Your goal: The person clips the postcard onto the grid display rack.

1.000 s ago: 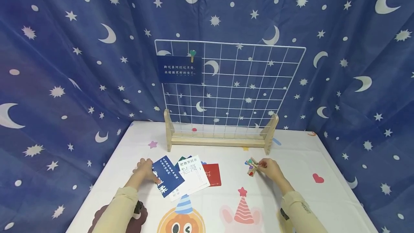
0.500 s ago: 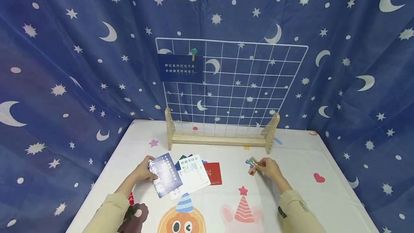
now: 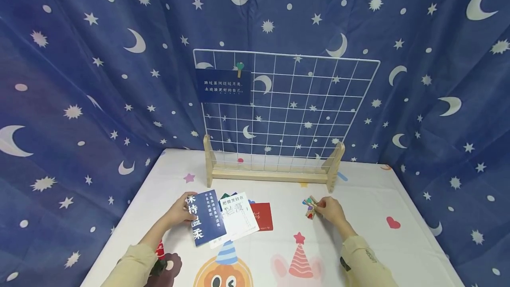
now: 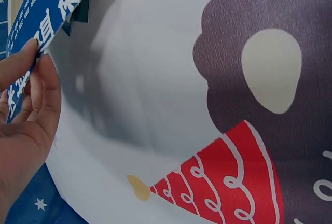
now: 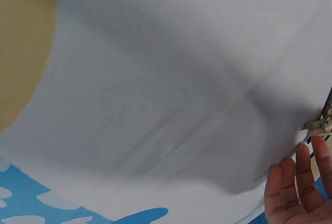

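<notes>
In the head view my left hand (image 3: 180, 209) holds a dark blue card (image 3: 208, 217) with white writing by its left edge. The left wrist view has thumb and fingers pinching that blue card (image 4: 39, 24), which stands tilted over the cloth. My right hand (image 3: 331, 210) is at a small pile of wooden clothespins (image 3: 309, 207) with coloured hearts, finger and thumb pinching at the end of one. In the right wrist view the index fingertip meets a wooden clothespin (image 5: 317, 126); the other fingers are loosely extended and the thumb is hidden.
A white wire grid (image 3: 287, 105) stands in a wooden base (image 3: 268, 175) at the back. On its upper left hangs a navy card (image 3: 224, 87) under a green-heart clothespin (image 3: 239, 69). White cards (image 3: 237, 219) and a red card (image 3: 262, 216) lie beside the held card.
My left hand has shifted slightly and turned the blue card more upright, tilting it so its large writing faces the camera. The right hand stays at the clothespins, which have shifted a little.
</notes>
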Demonstrator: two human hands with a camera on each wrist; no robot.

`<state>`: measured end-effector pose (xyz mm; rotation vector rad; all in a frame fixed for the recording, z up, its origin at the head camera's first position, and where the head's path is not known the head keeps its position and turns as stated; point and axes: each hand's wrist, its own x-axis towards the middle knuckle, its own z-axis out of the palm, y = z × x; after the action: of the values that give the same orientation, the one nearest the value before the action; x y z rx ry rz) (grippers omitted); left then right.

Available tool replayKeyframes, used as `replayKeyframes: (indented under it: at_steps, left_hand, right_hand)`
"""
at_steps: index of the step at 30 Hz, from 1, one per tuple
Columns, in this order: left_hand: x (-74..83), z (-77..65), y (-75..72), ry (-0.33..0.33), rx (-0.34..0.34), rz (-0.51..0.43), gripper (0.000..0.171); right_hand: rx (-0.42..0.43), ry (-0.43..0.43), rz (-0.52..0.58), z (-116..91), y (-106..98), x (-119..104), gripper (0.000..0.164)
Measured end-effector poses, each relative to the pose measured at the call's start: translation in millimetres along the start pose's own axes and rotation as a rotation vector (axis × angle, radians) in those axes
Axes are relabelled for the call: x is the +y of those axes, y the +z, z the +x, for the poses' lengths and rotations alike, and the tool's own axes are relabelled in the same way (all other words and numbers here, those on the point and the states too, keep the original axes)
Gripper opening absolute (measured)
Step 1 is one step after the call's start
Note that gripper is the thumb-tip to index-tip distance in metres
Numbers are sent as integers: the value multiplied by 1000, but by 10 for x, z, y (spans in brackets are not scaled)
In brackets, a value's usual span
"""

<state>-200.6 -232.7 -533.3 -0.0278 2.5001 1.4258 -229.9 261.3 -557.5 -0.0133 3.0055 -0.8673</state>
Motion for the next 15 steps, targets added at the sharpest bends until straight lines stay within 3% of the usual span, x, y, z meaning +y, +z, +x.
replayKeyframes:
  at_steps: [8, 15]
  left_hand:
    - [33, -42, 16, 120, -127, -169, 79]
    - [45, -59, 56, 113, -138, -230, 80]
  right_hand:
    - [39, 39, -32, -1, 35, -32, 17]
    - [51, 35, -30, -29, 37, -34, 20]
